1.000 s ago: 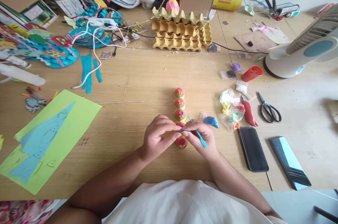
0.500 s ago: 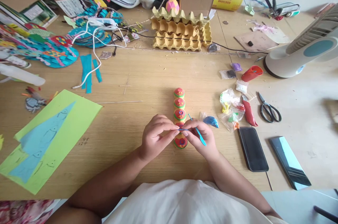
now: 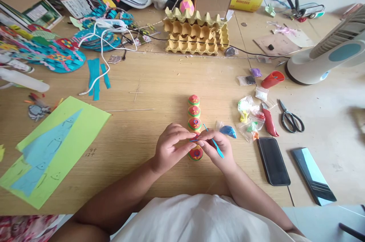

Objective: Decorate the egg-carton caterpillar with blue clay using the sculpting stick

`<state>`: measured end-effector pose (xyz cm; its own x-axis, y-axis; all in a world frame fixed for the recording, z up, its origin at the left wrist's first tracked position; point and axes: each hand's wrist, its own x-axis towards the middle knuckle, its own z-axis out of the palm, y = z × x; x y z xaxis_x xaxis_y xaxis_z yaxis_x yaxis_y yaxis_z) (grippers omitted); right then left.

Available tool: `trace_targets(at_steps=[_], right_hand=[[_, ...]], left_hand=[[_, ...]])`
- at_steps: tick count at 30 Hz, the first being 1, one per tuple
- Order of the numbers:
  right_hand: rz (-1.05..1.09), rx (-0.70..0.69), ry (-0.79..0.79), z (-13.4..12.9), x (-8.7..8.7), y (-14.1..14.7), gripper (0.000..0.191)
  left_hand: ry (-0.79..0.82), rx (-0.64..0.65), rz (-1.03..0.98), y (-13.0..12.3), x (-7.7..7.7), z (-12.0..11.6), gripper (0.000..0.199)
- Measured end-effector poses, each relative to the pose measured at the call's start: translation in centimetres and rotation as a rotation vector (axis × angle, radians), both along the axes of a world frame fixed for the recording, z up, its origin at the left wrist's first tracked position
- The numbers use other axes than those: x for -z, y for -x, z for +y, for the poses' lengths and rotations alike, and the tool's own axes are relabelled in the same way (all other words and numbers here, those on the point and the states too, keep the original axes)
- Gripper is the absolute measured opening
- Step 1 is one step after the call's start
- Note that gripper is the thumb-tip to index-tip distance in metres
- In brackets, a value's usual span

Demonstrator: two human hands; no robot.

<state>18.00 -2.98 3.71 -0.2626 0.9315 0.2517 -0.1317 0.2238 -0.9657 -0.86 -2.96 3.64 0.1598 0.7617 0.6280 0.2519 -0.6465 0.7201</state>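
Note:
My right hand [image 3: 218, 148] pinches a thin blue clay strip [image 3: 194, 140] between thumb and forefinger. A light-blue plastic clay knife [image 3: 218, 148] is also tucked in its fingers, slanting down to the right. My left hand [image 3: 172, 144] is at the strip's other end, thumb and forefinger slightly apart around it. Below the fingers, a column of several egg-carton cups [image 3: 194, 112] is decorated with red, green and yellow clay. Blue rings sit on some cups, such as the nearest cup [image 3: 195, 153]; one cup is mostly hidden by my fingers.
To the right lie blue clay [image 3: 228, 131], bagged clay [image 3: 245, 109], a red-handled cutter [image 3: 270, 122], scissors [image 3: 291, 117] and two phones [image 3: 274, 161]. Green paper with a blue drawing [image 3: 54, 150] lies left. Egg cartons [image 3: 194, 38] stand behind; a fan [image 3: 313, 63] is at right.
My left thumb and forefinger have parted from their pinch on the blue strip. The strip stays in my right fingertips, and the knife has hardly moved.

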Motion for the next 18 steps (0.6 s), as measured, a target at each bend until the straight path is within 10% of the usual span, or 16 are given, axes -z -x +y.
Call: trace_targets(at_steps=[18], right_hand=[[-0.02, -0.043, 0.096, -0.33, 0.35, -0.13, 0.02]], left_hand=[[-0.001, -0.04, 0.017, 0.12, -0.38, -0.23, 0.01]])
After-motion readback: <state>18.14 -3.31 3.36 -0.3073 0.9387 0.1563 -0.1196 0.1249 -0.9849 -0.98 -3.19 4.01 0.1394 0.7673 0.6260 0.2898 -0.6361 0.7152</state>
